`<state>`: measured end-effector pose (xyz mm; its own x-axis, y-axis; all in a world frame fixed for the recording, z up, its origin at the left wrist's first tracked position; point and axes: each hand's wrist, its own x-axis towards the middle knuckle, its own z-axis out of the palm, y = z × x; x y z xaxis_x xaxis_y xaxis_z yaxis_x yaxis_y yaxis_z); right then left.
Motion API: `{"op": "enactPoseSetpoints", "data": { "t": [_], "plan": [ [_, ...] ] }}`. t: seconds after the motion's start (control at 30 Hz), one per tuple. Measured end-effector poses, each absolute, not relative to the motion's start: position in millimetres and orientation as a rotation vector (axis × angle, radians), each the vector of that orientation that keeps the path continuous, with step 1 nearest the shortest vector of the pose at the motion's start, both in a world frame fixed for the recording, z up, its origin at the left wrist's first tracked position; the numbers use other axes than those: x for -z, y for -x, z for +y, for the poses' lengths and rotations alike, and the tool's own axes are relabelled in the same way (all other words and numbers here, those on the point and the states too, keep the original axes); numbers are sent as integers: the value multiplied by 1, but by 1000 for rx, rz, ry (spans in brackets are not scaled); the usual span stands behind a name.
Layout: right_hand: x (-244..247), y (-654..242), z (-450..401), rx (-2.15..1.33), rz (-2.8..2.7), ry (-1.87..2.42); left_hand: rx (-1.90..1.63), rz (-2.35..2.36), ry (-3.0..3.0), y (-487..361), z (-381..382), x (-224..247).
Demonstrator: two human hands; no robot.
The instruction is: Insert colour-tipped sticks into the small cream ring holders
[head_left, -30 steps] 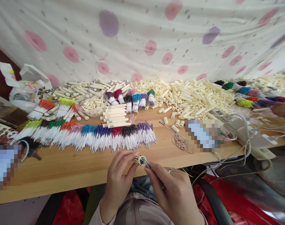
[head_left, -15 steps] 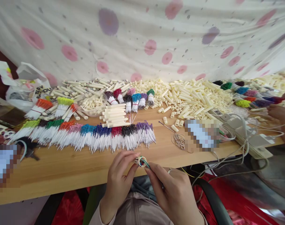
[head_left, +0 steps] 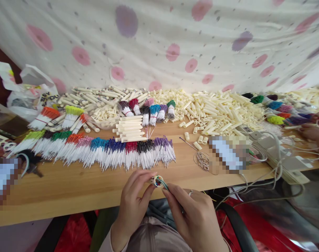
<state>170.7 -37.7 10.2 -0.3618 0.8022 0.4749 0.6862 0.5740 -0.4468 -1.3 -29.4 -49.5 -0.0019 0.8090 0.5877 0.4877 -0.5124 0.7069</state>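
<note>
Over the table's front edge, my left hand [head_left: 135,201] pinches a short cream slotted plastic tube [head_left: 153,180] between thumb and fingertips. Its open end faces right, and small red, blue and other coloured bits show inside. My right hand [head_left: 192,210] is closed around slim greenish tweezers [head_left: 162,183], whose tip reaches into that opening. The rest of the tweezers is hidden in my palm. Beyond my hands lies a row of white pen refills [head_left: 117,157] with coloured ends, grouped by colour. Behind the row are stacked cream pen barrels [head_left: 130,128].
Cream plastic parts [head_left: 222,108] are heaped along the curtain. Loose slotted tubes [head_left: 200,140] and a coil of thin cord [head_left: 201,160] lie right of the refills. Farther right are a phone [head_left: 226,152], power strips with cables [head_left: 285,171], and another person's hands [head_left: 313,129].
The view has shifted slightly. My hands keep nearly the same hold, with the tweezers' tip still in the tube. At far right, the other person's hands have moved closer together around a pale part.
</note>
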Motion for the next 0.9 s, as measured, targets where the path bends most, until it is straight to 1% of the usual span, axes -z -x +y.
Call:
{"op": "enactPoseSetpoints", "data": {
  "t": [0.27,0.5,0.63,0.73,0.8,0.9],
  "plan": [
    [3,-171,-41,-272,-2060,1195,-1529,1359,-1978,-1,-29,47],
    [-1,-173,-45,-327,-2029,1166,-1540,1379,-1960,0,-32,47],
    [-1,-179,-40,-409,-1881,1282,-1556,1387,-1918,0,-32,46],
    [13,-197,-19,-346,-1793,1503,-1582,1387,-1890,0,-31,46],
    [31,-214,-1,-195,-1786,1652,-1582,1398,-1870,1,-30,48],
    [65,-238,22,-128,-1818,1768,-1564,1422,-1841,3,-27,55]
  ]
}}
